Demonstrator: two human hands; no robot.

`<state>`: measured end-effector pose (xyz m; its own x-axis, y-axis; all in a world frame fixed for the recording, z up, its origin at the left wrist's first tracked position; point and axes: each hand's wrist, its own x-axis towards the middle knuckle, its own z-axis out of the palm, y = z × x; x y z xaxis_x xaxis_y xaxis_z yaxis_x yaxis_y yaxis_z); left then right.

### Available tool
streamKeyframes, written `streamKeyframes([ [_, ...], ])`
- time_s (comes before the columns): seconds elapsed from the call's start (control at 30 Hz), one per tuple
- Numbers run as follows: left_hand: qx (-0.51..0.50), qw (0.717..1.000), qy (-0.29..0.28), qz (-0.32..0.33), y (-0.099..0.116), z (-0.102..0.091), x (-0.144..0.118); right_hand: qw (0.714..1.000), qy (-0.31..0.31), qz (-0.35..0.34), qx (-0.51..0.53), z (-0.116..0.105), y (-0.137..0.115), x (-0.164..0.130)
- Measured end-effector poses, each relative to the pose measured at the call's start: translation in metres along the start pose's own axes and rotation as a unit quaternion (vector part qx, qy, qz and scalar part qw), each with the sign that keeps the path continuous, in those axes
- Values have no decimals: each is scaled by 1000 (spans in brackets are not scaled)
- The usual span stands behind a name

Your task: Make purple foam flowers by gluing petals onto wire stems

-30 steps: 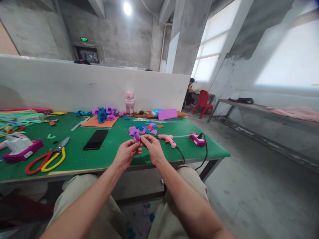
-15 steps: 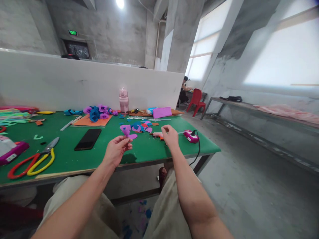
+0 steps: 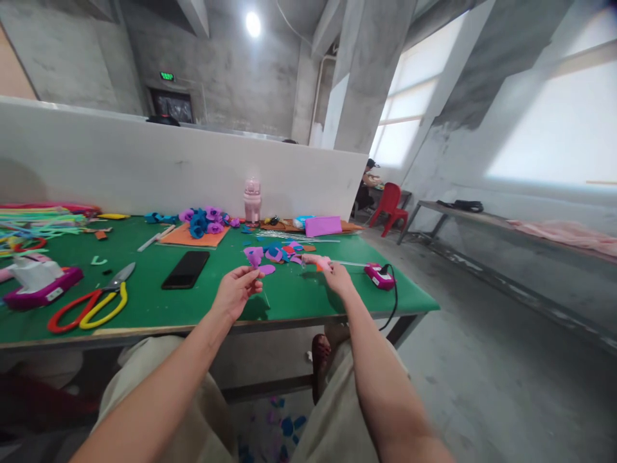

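a second ago we had both hands together at the purple felt flower (image 3: 254, 258), pinching it between them. since then our right hand (image 3: 337, 278) has let go of it and gone out to the right over the table (image 3: 289, 299), and it now closes on the pink glue gun (image 3: 319, 261), lifted off the green top. our left hand (image 3: 236, 290) alone holds the flower now, raised a little higher.

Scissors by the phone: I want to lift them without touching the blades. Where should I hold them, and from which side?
Take the scissors by the red and yellow handle loops, coming from the near left table edge. The loops point that way; the grey blades point away toward the phone.
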<state>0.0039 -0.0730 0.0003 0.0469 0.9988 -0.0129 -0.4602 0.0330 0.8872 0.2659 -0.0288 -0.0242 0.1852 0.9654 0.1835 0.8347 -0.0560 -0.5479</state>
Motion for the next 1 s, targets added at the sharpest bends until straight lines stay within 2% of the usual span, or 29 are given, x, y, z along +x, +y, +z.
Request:
streamKeyframes([
  [0.07, 7, 1000, 4, 10, 1, -2, 1, 998, 22, 1, 54, -1, -11, -6],
  [0.13, 21, 999, 8, 30, 0, -3, 3, 986, 6, -9, 168, -2, -23, -13],
  [0.17, 28, 999, 11, 39, -1, -3, 4, 961, -21, -10, 276, -3, -30, -17],
  [0.2, 32, 998, 14, 46, -1, -4, 4, 922, -56, -9, 383, -4, -36, -20],
  [0.27, 33, 998, 20, 49, -2, -4, 5, 824, -134, 3, 550, -5, -47, -26],
  [0.3, 31, 998, 21, 47, -2, -4, 6, 787, -165, 8, 594, -5, -52, -30],
  [0.33, 29, 998, 22, 46, -3, -5, 6, 762, -186, 7, 620, -6, -56, -33],
  [0.4, 27, 998, 24, 46, -3, -5, 7, 743, -202, -21, 638, -7, -64, -40],
  [0.43, 26, 998, 26, 47, -3, -5, 7, 745, -200, -45, 635, -7, -68, -43],
  [0.5, 26, 998, 33, 49, -2, -6, 7, 768, -185, -92, 606, -9, -73, -50],
  [0.67, 37, 996, 53, 59, -2, -5, 6, 865, -108, -134, 471, -11, -78, -57],
  [0.8, 45, 995, 57, 71, -3, -5, 6, 922, -34, -201, 328, -15, -81, -60],
  [0.87, 49, 995, 57, 72, -3, -5, 6, 934, -3, -237, 266, -17, -83, -63],
  [1.0, 53, 995, 54, 71, -4, -4, 6, 936, 26, -282, 207, -18, -88, -67],
])
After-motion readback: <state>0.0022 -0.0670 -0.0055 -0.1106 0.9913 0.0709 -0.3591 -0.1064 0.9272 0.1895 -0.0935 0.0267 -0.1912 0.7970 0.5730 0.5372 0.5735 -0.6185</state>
